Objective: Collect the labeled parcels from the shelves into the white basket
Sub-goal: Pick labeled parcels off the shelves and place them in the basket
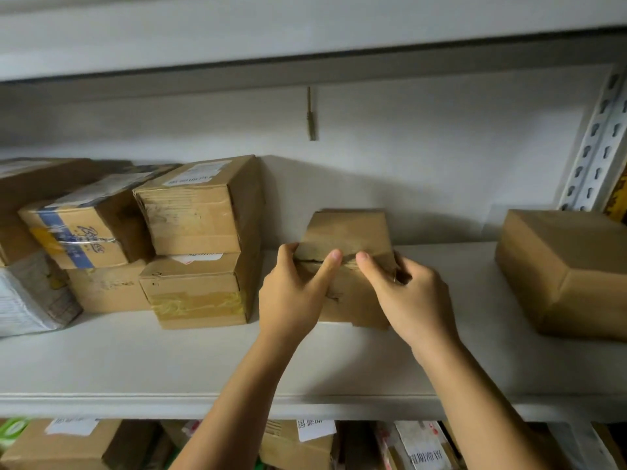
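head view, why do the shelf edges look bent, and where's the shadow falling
Head view: the wide-angle lens bows the shelf edge and the slotted upright; the stacked boxes cast a slanting shadow on the back wall, toward the right, behind the box held by the left hand and right hand; the corners are soft.

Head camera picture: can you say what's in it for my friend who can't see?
Two bare hands, left hand and right hand, hold a small brown cardboard box on a white metal shelf. More taped brown boxes are stacked left.
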